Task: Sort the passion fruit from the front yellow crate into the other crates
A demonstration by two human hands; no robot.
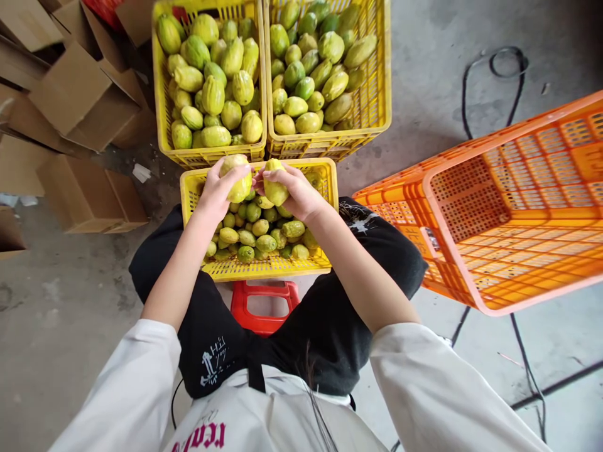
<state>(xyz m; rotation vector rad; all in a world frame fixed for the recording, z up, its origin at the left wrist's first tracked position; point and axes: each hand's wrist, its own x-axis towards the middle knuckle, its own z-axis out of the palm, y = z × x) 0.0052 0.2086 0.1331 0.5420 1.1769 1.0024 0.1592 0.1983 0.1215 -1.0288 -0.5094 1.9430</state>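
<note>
My left hand (pixel 215 193) is closed around a yellow lemon-like fruit (pixel 239 182) with a bumpy skin. A second yellow lemon-like fruit (pixel 275 185) sits in my right hand (pixel 300 193), thumb across its upper side and fingers partly hidden behind it. Both hands are close together above the far half of a yellow plastic crate (pixel 271 270), which stands between my knees. Inside it lie several smaller green-yellow fruits (pixel 260 227).
Beyond stand two yellow crates, left (pixel 162 100) and right (pixel 385 94), holding larger green-yellow fruits. An orange crate (pixel 438 251) lies tilted at right, near a black cable (pixel 465 100). Cardboard boxes (pixel 89 194) pile up at left. A red stool (pixel 240 307) shows between my legs.
</note>
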